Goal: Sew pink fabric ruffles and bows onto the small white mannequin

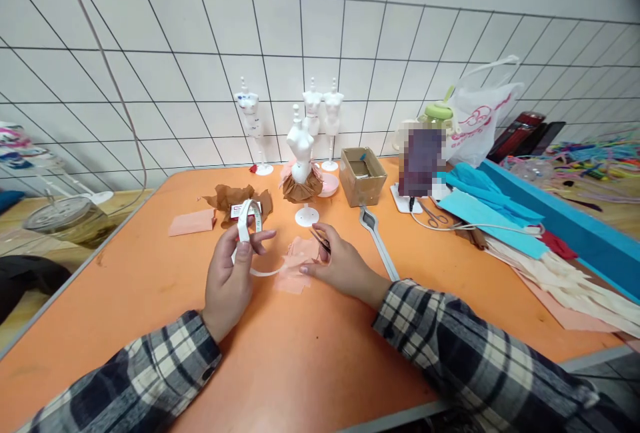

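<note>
1. I'm watching the pink cloth (293, 281) lying crumpled at the middle of the frame, its longer axis running roughly from upper right to lower left.
2. The right hand (347, 270) is the nearer one, coming in from the right; its thumb tip is appearing to touch the cloth's right edge. From those fingers, the cloth is lying to the left.
3. Those right fingers are gripping a dark slim tool (323, 242); I'm not managing to tell its exact type.
4. Over to the left hand (227, 286): its fingers are pinching a looped white tape (243, 223), with the index finger reaching out rightward. From here, the cloth is lying to the right.
5. I'm seeing the tape's tail curving below those fingers and reaching the cloth's left side, so it's occupying the gap between hand and cloth.
6. Just beyond the cloth, a white dress form (300, 143) is standing upright, wearing a brown ruffle (303, 188), its round base blocking the straight way toward the wall.
7. Left of that, brown fabric (225, 198) and a flat pink piece (191, 222) are lying on the orange table (300, 366).
8. Upper right of the cloth, I'm picking out a cardboard box (365, 186); farther right, scissors (436, 220) are resting beside turquoise sheets (493, 223).
</note>
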{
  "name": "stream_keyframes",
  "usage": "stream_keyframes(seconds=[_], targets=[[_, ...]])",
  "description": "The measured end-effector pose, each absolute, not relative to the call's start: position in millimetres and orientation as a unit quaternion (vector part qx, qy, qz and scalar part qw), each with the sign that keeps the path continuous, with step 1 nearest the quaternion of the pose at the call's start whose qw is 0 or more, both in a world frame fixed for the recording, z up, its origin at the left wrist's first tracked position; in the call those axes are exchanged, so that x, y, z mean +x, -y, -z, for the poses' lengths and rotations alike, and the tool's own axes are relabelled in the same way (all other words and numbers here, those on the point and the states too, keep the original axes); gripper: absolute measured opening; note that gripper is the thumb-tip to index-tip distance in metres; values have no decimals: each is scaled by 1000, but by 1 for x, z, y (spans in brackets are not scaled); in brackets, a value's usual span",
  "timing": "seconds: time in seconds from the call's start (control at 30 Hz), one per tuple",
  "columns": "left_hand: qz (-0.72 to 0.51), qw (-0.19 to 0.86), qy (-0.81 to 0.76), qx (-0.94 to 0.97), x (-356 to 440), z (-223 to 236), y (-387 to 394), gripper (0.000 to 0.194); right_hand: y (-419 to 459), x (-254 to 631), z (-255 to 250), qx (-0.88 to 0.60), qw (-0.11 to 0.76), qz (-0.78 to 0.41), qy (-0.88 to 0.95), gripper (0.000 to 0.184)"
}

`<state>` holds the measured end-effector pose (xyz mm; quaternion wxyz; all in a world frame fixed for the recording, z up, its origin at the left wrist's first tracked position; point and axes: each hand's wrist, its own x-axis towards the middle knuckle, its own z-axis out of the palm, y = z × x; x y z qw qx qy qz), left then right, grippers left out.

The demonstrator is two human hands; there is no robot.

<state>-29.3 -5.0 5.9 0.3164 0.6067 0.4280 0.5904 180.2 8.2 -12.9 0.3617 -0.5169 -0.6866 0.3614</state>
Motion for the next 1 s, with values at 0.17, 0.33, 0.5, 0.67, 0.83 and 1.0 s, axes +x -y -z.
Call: stream_keyframes(seconds=[0.17, 0.33, 0.5, 0.67, 0.83, 1.0], targets=[[-616, 286, -409, 609, -28, -5, 15, 33, -8, 183, 16, -441, 420, -468, 641, 33], [-706, 256, -366, 550, -41, -16, 3, 27, -3, 184, 22, -403, 313, -402, 760, 22], [-698, 371, -337, 511, -33, -20, 12, 24, -5, 170, 20, -481, 355, -314, 737, 17], [-489, 446, -408, 629, -15, -2, 18, 25, -14, 179, 16, -445, 458, -505, 581, 18], [-343, 422, -473, 694, -20, 2, 3, 33, -5, 193, 3, -478, 435, -451, 615, 26], [-311, 427, -467, 709, -20, 1, 6, 36, 10, 185, -2, -463, 303, -367, 748, 31]])
